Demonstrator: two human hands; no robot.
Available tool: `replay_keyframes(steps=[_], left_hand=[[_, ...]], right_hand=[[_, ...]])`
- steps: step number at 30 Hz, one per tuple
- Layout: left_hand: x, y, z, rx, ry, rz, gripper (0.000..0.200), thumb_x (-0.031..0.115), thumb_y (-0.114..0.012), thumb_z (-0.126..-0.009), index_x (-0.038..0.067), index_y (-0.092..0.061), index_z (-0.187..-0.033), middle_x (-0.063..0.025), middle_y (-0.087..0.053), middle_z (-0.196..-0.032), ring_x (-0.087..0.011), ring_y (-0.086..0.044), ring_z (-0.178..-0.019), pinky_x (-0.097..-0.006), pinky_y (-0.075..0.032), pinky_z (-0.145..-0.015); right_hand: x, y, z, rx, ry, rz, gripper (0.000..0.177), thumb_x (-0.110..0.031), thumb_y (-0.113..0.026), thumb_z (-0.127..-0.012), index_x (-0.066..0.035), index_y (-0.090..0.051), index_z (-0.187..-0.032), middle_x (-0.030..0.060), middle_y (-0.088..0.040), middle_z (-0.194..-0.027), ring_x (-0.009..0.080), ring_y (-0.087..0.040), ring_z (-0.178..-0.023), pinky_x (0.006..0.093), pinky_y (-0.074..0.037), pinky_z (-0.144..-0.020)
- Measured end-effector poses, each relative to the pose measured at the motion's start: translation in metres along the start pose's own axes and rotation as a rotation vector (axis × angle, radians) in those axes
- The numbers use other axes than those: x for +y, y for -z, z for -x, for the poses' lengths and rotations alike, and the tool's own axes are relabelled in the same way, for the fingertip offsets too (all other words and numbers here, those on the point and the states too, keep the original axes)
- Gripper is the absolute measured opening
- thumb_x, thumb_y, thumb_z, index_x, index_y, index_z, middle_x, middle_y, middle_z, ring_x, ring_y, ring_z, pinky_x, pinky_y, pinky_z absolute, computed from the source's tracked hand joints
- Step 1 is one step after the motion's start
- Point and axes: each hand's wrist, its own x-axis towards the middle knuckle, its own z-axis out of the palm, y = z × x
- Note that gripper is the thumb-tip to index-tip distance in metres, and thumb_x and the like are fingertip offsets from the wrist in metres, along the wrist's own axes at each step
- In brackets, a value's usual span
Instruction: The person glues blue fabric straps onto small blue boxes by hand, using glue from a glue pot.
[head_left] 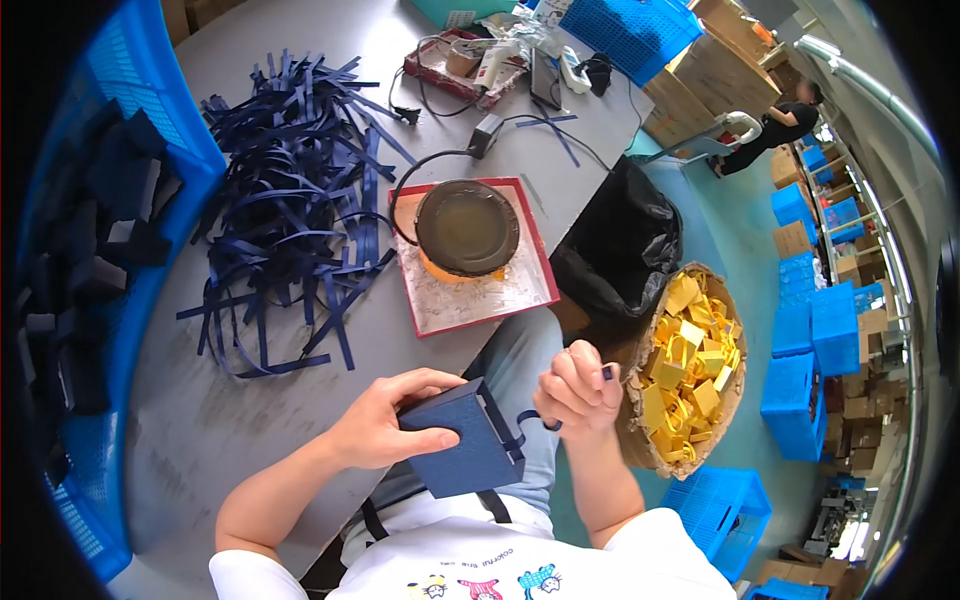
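My left hand [390,420] is closed around a small dark blue box [465,455], held tilted above my lap with the thumb across its face. From the box's right side a dark blue ribbon [537,418] curves out to my right hand [580,390], whose fingers are curled and pinch it. One dark ribbon end shows by the fingertips. Up and left of the box, a big tangled pile of dark blue ribbons [290,200] lies on the grey table [190,430]. A round pot of brownish liquid [467,228] stands in a shallow red tray [540,275].
At the left, a blue crate [205,140] holds several dark boxes [125,185]. A black bag-lined bin [625,240] and a carton of small yellow boxes [690,370] stand to my right. Cords run past the pot. Farther off is a person [785,125] near stacked blue crates [800,400].
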Motion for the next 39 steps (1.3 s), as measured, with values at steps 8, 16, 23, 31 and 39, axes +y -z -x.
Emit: replay_keyframes(steps=[8, 16, 23, 31, 39], left_hand=[[0.013, 0.001, 0.011, -0.032, -0.052, -0.059, 0.051, 0.017, -0.073, -0.073, 0.0, -0.052, -0.117, -0.0097, -0.064, -0.095, -0.013, -0.061, -0.086, -0.026, -0.047, -0.078], [0.024, 0.0, 0.016, -0.073, -0.166, -0.134, 0.054, 0.014, -0.074, -0.07, -0.002, -0.053, -0.116, -0.0109, -0.065, -0.095, -0.0155, -0.062, -0.085, -0.0257, -0.047, -0.077], [0.026, 0.001, 0.015, -0.074, -0.155, -0.161, 0.054, 0.015, -0.075, -0.069, -0.002, -0.053, -0.115, -0.0102, -0.064, -0.094, -0.0154, -0.062, -0.083, -0.0257, -0.047, -0.076], [0.024, -0.002, 0.015, -0.043, -0.162, -0.146, 0.054, 0.013, -0.075, -0.069, -0.003, -0.053, -0.115, -0.0108, -0.063, -0.097, -0.016, -0.062, -0.086, -0.0265, -0.047, -0.078], [0.01, -0.007, 0.015, 0.04, -0.165, -0.23, 0.054, 0.012, -0.075, -0.069, -0.003, -0.053, -0.116, -0.0113, -0.061, -0.102, -0.0164, -0.061, -0.09, -0.0274, -0.047, -0.081]], right_hand=[[-0.015, -0.078, -0.025, 0.265, -0.358, 1.305, 0.013, -0.008, -0.069, -0.077, 0.0, -0.061, -0.07, -0.0023, -0.054, -0.06, 0.001, -0.044, -0.052, 0.0168, -0.031, -0.046], [-0.006, -0.087, -0.039, 0.058, -0.482, 1.62, 0.015, -0.012, -0.067, -0.074, -0.001, -0.062, -0.067, -0.0006, -0.054, -0.053, 0.0037, -0.044, -0.045, 0.0187, -0.032, -0.042], [-0.005, -0.09, -0.043, 0.012, -0.506, 1.688, 0.015, -0.011, -0.066, -0.073, 0.0, -0.061, -0.065, 0.0014, -0.052, -0.05, 0.0049, -0.045, -0.044, 0.0202, -0.033, -0.042], [0.0, -0.083, -0.04, -0.004, -0.399, 1.807, 0.013, -0.009, -0.065, -0.07, 0.003, -0.06, -0.066, 0.0058, -0.054, -0.05, 0.01, -0.049, -0.043, 0.0227, -0.039, -0.043], [0.002, -0.066, -0.033, 0.016, -0.327, 2.03, 0.015, -0.01, -0.067, -0.07, 0.003, -0.06, -0.067, 0.0077, -0.056, -0.055, 0.0128, -0.052, -0.047, 0.0239, -0.042, -0.047]])
